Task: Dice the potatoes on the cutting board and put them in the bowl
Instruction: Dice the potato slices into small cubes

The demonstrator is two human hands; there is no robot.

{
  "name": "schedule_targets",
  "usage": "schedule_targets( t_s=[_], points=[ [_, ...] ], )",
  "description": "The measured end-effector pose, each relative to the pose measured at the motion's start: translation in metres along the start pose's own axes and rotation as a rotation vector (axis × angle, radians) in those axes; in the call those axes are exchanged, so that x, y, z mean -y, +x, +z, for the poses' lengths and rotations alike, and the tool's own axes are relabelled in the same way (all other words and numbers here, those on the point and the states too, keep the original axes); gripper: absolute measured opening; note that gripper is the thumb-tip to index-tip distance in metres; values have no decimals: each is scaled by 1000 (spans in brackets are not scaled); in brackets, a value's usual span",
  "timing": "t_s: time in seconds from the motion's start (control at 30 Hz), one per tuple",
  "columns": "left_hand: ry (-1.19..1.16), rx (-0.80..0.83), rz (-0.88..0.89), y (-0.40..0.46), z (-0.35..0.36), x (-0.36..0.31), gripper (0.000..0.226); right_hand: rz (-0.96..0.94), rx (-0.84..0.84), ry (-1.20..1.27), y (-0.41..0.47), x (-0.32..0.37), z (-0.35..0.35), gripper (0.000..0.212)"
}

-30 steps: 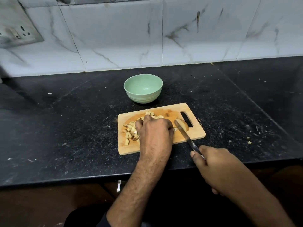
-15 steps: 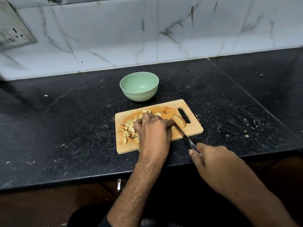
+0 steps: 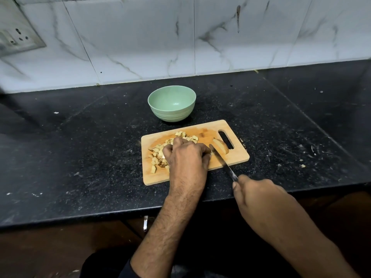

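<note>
Black speckled stone formed the countertop (image 3: 80, 157), its front edge running just below both wrists, with pale crumbs and scuffs scattered across it. Nearest the viewer, the right hand (image 3: 259, 199) was closed around the handle of a knife (image 3: 222, 162); the handle itself was hidden inside the fist. The blade ran up and to the left from that hand onto the wooden cutting board (image 3: 236, 155), its tip lying close beside the left hand's knuckles. The left hand (image 3: 186, 157) rested on the middle of the board with fingers curled downward over potato; what exactly lay under those fingers could not be determined. Diced potato pieces (image 3: 156, 157) lay in a loose pile to the left of and beyond the left hand, all on the board. One uncut potato wedge (image 3: 220, 146) lay just past the knife tip, beside the board's handle slot. Beyond the left hand, just off the board's far edge, a pale green bowl (image 3: 172, 109) stood upright on the countertop; its visible interior held no potato. Farther back, a wall of white marble-patterned tiles (image 3: 140, 41) rose from the countertop's rear edge. A wall socket plate (image 3: 18, 40) was mounted far to the left of both hands.
</note>
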State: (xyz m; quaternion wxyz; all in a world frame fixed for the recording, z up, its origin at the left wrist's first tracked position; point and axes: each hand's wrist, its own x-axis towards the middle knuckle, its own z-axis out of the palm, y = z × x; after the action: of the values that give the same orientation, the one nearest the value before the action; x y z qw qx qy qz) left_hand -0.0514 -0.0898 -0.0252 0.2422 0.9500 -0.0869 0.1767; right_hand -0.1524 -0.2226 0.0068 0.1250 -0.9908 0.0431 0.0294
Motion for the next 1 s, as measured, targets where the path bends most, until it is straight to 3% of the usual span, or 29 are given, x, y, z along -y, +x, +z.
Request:
schedule_targets(
  t_s=[0.33, 0.5, 0.73, 1.0],
  points=[
    [99, -15, -26, -2, -1, -10, 15, -3, 62, -10, 5, 5, 0, 27],
    [73, 35, -47, -5, -3, -6, 26, -2, 64, -2, 8, 1, 2, 29],
    [46, -26, -72, -7, -3, -1, 19, -28, -6, 25, -2, 4, -9, 28],
    [39, -43, -32, -5, -5, -2, 14, -41, 55, -31, 2, 11, -1, 25]
  ],
)
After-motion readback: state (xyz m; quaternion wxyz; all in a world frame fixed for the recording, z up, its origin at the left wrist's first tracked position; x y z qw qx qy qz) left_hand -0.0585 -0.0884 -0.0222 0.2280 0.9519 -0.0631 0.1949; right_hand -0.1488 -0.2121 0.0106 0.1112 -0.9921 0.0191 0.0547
